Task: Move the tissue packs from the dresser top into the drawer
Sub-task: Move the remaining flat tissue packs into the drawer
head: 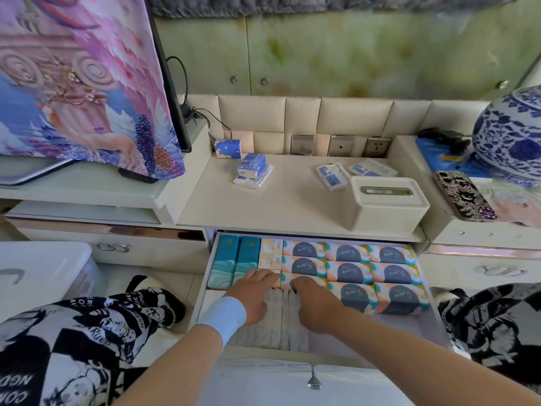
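Right under our fingers, in the open drawer (263,361), lie the pale tissue packs (281,320). Our left hand (257,291) rests flat on them, its fingers stretched forward and holding nothing. Our right hand (316,300) touches the same packs with its fingers bent downward; if it grips one, we cannot tell. Just beyond the fingertips are rows of coloured packs (351,271). Well beyond them, on the dresser top (263,206), small blue packs (251,165) lie near a white tissue box (386,206).
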The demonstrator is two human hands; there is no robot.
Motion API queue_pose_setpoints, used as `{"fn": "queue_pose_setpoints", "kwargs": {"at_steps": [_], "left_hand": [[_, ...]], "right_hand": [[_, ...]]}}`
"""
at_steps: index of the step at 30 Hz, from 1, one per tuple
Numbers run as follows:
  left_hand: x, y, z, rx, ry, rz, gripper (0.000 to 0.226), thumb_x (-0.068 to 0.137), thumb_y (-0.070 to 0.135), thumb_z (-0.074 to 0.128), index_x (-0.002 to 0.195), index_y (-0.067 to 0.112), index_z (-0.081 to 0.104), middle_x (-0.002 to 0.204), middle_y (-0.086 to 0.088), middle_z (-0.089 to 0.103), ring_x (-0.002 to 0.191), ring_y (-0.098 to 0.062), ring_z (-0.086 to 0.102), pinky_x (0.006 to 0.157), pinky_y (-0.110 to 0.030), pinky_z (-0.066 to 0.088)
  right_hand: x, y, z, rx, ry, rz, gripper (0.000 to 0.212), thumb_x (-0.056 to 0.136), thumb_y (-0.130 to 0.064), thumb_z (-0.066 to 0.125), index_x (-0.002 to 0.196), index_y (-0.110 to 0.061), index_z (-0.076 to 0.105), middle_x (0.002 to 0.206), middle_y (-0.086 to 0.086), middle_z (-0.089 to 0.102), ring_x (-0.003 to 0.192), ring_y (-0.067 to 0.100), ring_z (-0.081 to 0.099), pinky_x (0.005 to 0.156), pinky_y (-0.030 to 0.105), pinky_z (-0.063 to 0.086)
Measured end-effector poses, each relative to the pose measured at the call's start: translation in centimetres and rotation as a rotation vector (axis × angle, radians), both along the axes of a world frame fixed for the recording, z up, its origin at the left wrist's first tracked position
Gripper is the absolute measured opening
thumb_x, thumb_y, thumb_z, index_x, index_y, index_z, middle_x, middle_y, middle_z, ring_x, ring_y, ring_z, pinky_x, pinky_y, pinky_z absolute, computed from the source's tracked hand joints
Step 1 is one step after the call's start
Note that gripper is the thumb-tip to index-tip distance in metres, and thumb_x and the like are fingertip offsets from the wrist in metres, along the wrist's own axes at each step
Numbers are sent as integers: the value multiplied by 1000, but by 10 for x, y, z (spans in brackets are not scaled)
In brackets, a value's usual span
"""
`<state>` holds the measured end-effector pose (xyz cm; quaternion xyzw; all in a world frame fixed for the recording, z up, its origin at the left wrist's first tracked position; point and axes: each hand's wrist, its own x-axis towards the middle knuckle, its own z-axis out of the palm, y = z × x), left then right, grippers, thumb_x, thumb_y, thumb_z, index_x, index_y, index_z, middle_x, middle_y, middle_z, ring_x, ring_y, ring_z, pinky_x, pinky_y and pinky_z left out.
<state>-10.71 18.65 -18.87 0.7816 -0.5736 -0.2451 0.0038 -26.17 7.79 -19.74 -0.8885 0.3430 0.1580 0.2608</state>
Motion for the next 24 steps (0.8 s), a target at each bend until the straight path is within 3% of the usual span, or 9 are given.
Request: {"fn": "queue_pose_setpoints", "kwargs": {"at_steps": [2, 5, 8, 11, 15, 19, 24], "left_hand": [[-6, -3, -1, 84, -51, -95, 78, 86, 9, 51, 154, 29, 19, 156, 4, 25, 142, -20, 23, 113, -39, 29], [-7, -4, -5, 178, -111, -130, 80, 83, 18, 59, 154, 27, 21, 149, 0, 32, 135, -23, 30, 106, -40, 36], [-3, -6, 0, 146, -35, -57, 76, 85, 21, 58, 153, 29, 23, 149, 1, 32, 137, -22, 27, 111, -40, 33], [2, -18, 13, 66, 3, -5, 70, 89, 29, 57, 152, 31, 26, 151, 2, 31, 141, -22, 25, 111, -43, 34], [1, -52, 43, -94, 45, 74, 56, 95, 37, 52, 148, 30, 35, 151, 2, 34, 139, -21, 31, 107, -41, 38], [9, -98, 77, -236, 77, 118, 49, 99, 41, 49, 144, 25, 42, 145, -3, 41, 135, -24, 37, 110, -41, 35], [35, -159, 103, -270, 11, 167, 50, 98, 44, 48, 143, 26, 42, 143, -5, 43, 132, -26, 41, 109, -43, 37]], "right_hand": [[0, 5, -1, 44, 63, 143, 79, 88, -3, 55, 155, -26, 21, 156, 2, 23, 140, 27, 35, 110, 43, 39], [-1, 6, 2, 85, 108, 201, 85, 90, 1, 54, 158, -25, 11, 160, 4, 18, 144, 28, 28, 113, 39, 35], [4, -1, 10, 63, 43, 170, 67, 93, -2, 49, 154, -22, 30, 154, 6, 34, 139, 26, 36, 112, 36, 37], [12, -14, 20, -31, -5, 101, 50, 93, -7, 48, 141, -22, 49, 140, 4, 50, 123, 23, 51, 100, 32, 47], [24, -45, 50, -128, -27, 131, 47, 96, -20, 53, 142, -22, 47, 143, 1, 49, 125, 23, 50, 97, 31, 44], [32, -94, 93, -198, -177, 32, 42, 94, -20, 53, 135, -26, 54, 136, -1, 57, 121, 20, 55, 99, 30, 46], [45, -160, 125, -343, -243, -27, 37, 93, -24, 50, 129, -32, 57, 131, -2, 61, 114, 21, 59, 94, 33, 49]]}}
